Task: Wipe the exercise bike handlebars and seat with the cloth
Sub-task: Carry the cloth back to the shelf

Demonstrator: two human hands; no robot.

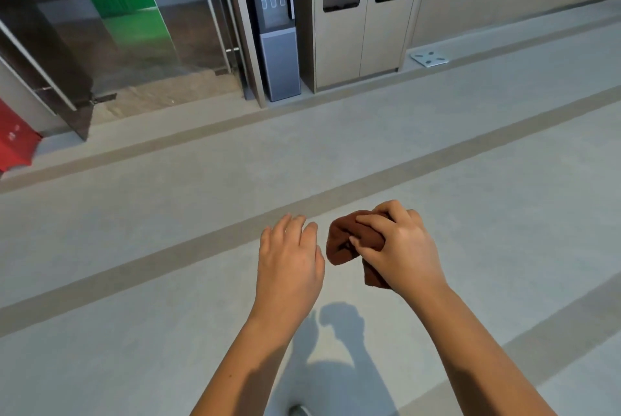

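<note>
A bunched brown cloth [342,244] is held in front of me above the floor, with my right hand [398,249] closed around it from the right. My left hand [289,261] hovers just to the left of the cloth, palm down, fingers loosely apart, holding nothing and not touching the cloth. No exercise bike, handlebars or seat appear in the head view.
Grey floor with tan stripes [235,234] stretches ahead. Against the far wall stand a dark water dispenser [274,32] and a beige cabinet with two bin openings [366,29]. Glass doors [111,39] are at the left. A white scale [429,57] lies on the floor at right.
</note>
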